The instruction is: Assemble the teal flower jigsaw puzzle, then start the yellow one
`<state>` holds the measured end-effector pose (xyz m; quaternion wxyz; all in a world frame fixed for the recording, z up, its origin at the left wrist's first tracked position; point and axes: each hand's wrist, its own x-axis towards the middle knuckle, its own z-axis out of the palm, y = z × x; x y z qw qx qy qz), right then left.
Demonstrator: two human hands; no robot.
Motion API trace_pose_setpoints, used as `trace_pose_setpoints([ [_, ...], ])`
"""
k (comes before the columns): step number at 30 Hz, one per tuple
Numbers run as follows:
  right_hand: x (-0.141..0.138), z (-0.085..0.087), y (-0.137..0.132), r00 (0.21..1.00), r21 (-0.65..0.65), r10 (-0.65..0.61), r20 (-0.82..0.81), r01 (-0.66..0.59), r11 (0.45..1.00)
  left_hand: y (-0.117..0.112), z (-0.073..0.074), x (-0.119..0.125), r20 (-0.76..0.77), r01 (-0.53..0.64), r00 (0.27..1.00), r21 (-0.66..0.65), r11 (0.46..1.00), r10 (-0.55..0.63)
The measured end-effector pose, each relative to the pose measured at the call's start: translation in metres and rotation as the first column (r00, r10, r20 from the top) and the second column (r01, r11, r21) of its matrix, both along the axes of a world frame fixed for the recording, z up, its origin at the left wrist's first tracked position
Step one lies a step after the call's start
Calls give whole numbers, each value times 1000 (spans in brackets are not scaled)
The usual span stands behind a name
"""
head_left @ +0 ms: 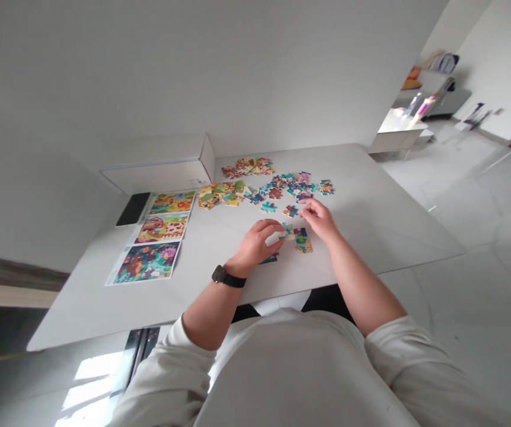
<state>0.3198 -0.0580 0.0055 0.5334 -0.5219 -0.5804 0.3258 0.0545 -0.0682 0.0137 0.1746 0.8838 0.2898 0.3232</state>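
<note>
Left grip (255, 243) arched at teal puzzle piece (288, 230), right grip (321, 219) farther forward.

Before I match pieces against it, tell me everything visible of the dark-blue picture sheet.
The dark-blue picture sheet looks like thin printed paper with a white border, widest at its left. A pink-purple flower sits upper right, with reddish-brown and teal areas elsewhere. It lies flat, face up on the white table, the middle picture sheet just beyond it.

Left hand (256, 241) observed with fingers (268, 225) curved, thumb (274, 246) opposed. Right hand (320, 219) farther forward, fingers bent. Both forearms (364, 284) converge.
</note>
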Motion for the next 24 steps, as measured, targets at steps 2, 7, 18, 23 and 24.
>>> trace_pose_setpoints([
  [2, 4, -3, 3, 999, -5, -53, 13, 53, 999, -1, 0, 1, -51, 53, 997, -26, 998, -55],
  [7, 5, -8, 4, 997, -17, -54, 54, 55, 998, -3, -5, 5, -186, 145, 971, -38, 989, -150],
  [18, 1, -11, 4, 988, -14, -44, 149, 46, 999, -4, -11, 7, -228, 171, 958, -26, 985, -173],
  [23, 0, -11, 2, 983, -28, -39, 179, 45, 999, -5, -9, 5, -212, 169, 962, -37, 985, -173],
  [24, 0, -11, 2, 982, -31, -40, 184, 47, 998, -5, -9, 4, -202, 163, 965, -34, 986, -166],
])
